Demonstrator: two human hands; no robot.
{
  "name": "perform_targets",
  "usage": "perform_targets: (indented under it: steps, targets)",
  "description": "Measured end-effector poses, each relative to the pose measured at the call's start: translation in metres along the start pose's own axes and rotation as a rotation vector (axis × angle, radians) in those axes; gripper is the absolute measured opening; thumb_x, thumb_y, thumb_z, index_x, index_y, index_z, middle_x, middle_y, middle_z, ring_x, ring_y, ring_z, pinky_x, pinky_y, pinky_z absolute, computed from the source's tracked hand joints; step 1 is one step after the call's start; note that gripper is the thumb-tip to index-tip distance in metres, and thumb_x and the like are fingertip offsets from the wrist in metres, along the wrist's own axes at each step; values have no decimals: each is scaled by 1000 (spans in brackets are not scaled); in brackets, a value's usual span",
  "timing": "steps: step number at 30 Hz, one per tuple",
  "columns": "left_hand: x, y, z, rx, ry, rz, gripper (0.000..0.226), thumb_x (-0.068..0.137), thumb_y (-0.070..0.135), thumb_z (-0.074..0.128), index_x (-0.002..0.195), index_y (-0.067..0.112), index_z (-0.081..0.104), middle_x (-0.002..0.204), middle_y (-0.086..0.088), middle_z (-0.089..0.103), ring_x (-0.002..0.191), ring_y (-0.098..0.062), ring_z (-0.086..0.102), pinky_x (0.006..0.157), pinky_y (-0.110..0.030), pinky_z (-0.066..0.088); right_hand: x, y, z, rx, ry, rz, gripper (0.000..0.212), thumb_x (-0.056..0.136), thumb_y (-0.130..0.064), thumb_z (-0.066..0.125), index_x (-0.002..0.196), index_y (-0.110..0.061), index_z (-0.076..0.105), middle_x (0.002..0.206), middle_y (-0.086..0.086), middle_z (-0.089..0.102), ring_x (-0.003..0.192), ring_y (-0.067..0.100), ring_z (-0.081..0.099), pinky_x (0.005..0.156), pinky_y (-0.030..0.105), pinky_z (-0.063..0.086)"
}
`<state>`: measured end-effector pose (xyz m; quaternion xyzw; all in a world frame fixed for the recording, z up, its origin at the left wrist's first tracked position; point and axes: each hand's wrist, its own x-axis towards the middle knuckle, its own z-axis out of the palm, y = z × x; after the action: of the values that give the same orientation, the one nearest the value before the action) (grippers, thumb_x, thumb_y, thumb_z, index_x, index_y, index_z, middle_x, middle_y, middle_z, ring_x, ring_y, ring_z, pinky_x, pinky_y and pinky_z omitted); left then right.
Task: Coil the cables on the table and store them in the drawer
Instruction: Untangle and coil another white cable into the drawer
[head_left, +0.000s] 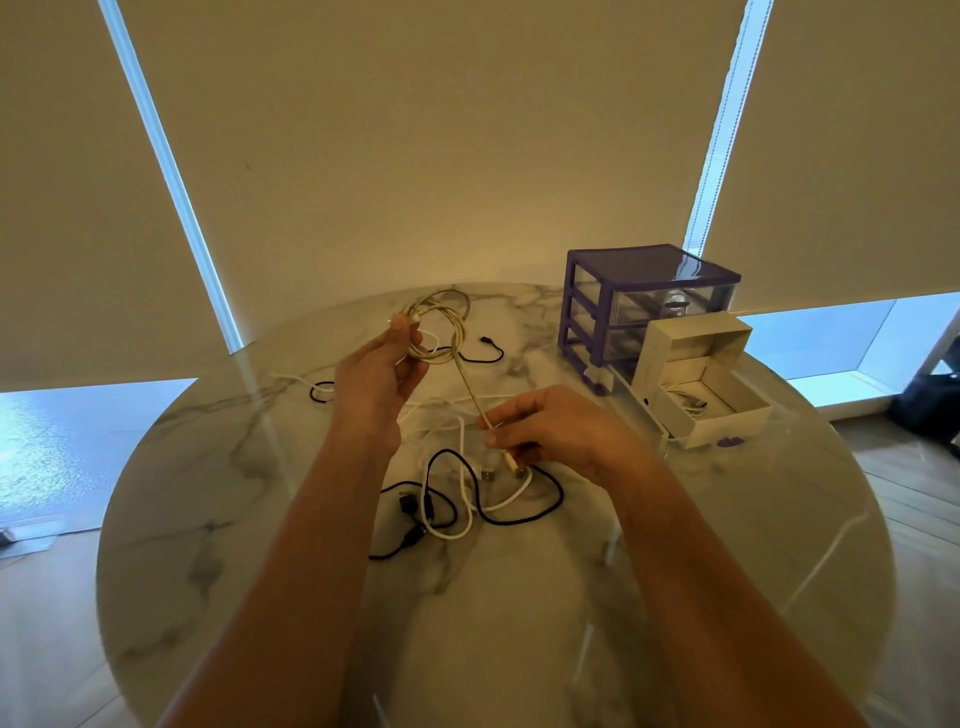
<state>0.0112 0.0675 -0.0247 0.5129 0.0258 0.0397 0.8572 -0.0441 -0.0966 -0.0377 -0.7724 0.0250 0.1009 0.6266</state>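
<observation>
Beside the purple drawer unit (613, 317) on a round marble table (779, 545), a person winds a pale gold cable (441, 332). The left hand (379, 379), raised left of the unit, grips the finished loops so they keep their shape; the right hand (561, 431), nearer the unit, pinches the taut tail to feed it in. One drawer (711, 395) stands pulled out at the unit's foot, apparently ready for storage, a white cable seemingly inside. Left of the unit and below the hands lie loose black cables (519, 509) and white cables (457, 519), apparently two of each, tangled, their exact count uncertain.
</observation>
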Motion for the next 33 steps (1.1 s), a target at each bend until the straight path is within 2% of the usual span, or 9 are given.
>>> perform_targets:
  steps: [8,13,16,18,21,24,27,29,33]
  targets:
    - [5,6,-4,-92,67,44,16,91,26,64,93,10,68,73,6,70,72,-3,65,67,-17,56,6,3,-4,-169,121,94,10,82,4,69,83,-6,68,80,14,66,58,18,59,59,26,56]
    - [4,5,-3,-64,67,74,16,93,26,61,91,12,68,80,3,68,73,-3,63,70,-18,55,12,8,-5,-302,201,112,12,83,2,69,79,-9,67,90,19,71,63,22,64,69,34,59]
    - [1,1,0,-41,-5,73,18,94,28,60,91,12,68,81,3,68,73,-3,64,67,-17,54,11,10,-5,-368,182,96,12,83,2,68,85,-9,67,92,18,72,71,24,67,75,38,60]
    - [0,1,0,-47,-100,44,18,94,27,59,93,11,68,81,2,70,77,-6,66,68,-19,54,8,8,-4,-345,111,52,15,82,0,69,94,-8,67,90,15,70,71,21,64,71,32,58]
    - [-3,0,2,-34,-223,-5,18,94,27,59,98,11,68,88,0,73,84,-11,68,74,-25,57,1,2,-2,-253,87,-66,23,80,-18,75,102,-16,68,86,2,66,70,10,59,61,19,50]
    - [-10,-4,9,31,-292,-41,16,96,24,56,101,10,64,96,-5,74,87,-14,70,73,-27,58,-1,-5,2,-86,209,-194,32,84,-38,69,108,-17,67,89,-2,70,68,4,58,62,18,48]
    - [-14,-5,13,51,-344,-77,14,97,20,51,99,10,61,98,-7,73,88,-18,70,76,-30,59,0,-6,1,-8,356,-224,30,88,-42,63,100,-15,69,77,-4,69,50,-5,52,54,16,43]
    - [-13,-5,12,69,-374,-108,15,97,18,50,98,9,62,91,-7,72,89,-19,69,76,-31,59,3,-4,1,-11,412,-223,30,89,-43,62,93,-15,69,66,-4,64,43,-3,47,53,19,38]
    - [-14,-5,11,205,-455,-127,23,97,24,52,104,8,68,91,-5,74,91,-16,69,81,-33,59,7,-1,0,-42,505,-204,32,91,-44,58,78,-16,64,59,-2,58,51,5,49,59,27,40]
